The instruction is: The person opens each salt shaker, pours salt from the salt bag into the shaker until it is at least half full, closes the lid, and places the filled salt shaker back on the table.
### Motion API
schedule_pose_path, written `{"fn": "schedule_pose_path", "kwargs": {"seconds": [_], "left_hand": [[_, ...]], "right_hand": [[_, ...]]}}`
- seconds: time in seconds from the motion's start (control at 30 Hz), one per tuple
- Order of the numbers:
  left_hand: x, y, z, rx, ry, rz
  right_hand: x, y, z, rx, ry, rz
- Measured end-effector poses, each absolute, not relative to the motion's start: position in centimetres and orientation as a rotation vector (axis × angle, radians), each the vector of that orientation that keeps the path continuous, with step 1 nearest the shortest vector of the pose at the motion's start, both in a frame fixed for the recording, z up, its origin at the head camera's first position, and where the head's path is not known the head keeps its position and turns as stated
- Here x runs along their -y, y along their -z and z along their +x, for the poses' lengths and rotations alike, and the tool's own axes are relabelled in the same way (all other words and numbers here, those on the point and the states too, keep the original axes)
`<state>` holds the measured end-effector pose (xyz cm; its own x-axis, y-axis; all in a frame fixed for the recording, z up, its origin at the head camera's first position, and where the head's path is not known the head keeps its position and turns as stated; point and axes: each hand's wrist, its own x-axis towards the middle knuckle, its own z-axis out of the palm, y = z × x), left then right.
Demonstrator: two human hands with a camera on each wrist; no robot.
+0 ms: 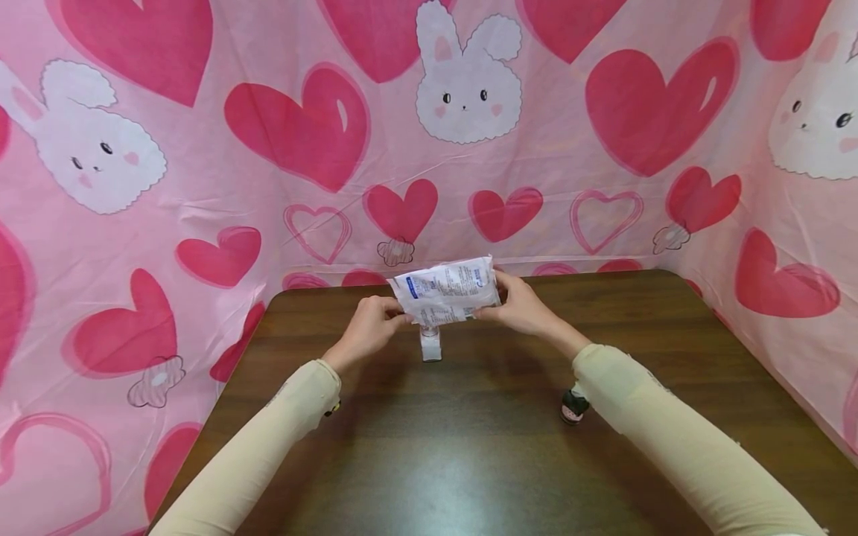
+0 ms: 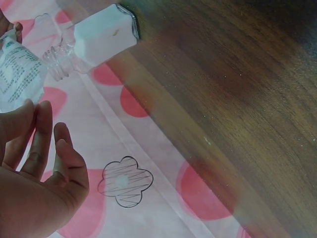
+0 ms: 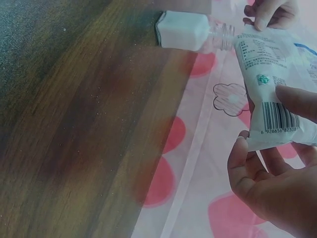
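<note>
A white plastic packet (image 1: pixel 445 292) with blue and dark print is held up above the far part of the table, tilted. My left hand (image 1: pixel 367 327) pinches its left corner between thumb and fingertips. At the other end my right hand (image 1: pixel 528 307) grips it, thumb near the barcode and fingers beneath. Below the packet's left end stands a clear square bottle (image 3: pixel 183 30), uncapped, filled to about the shoulder with white stuff. Its threaded neck (image 2: pixel 57 64) is close against the packet's edge; whether they touch, I cannot tell.
Tiny white grains are scattered over the dark wooden table (image 1: pixel 429 447). Beside the right sleeve shows a small dark object with pink (image 1: pixel 573 407), partly hidden. Pink cloth (image 1: pixel 536 164) with hearts and rabbits hangs behind the table and at both sides.
</note>
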<state>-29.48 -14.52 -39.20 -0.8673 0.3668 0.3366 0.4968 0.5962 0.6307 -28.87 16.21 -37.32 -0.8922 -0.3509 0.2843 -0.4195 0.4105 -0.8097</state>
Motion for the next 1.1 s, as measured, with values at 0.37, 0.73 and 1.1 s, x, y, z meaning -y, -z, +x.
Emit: {"fn": "schedule_pose_path", "kwargs": {"seconds": [0.37, 0.73, 1.1], "left_hand": [[14.3, 38.9, -29.5, 2.646, 1.139, -0.717], [13.8, 38.7, -29.3, 2.645, 1.170, -0.687], [13.1, 38.7, -29.2, 2.603, 1.161, -0.652]], "right_hand": [[-16.2, 37.8, -28.6, 2.573, -1.533, 0.655], [-16.5, 38.9, -28.4, 2.581, -1.561, 0.612], [-16.7, 40.3, -28.1, 2.600, -1.565, 0.558]]}}
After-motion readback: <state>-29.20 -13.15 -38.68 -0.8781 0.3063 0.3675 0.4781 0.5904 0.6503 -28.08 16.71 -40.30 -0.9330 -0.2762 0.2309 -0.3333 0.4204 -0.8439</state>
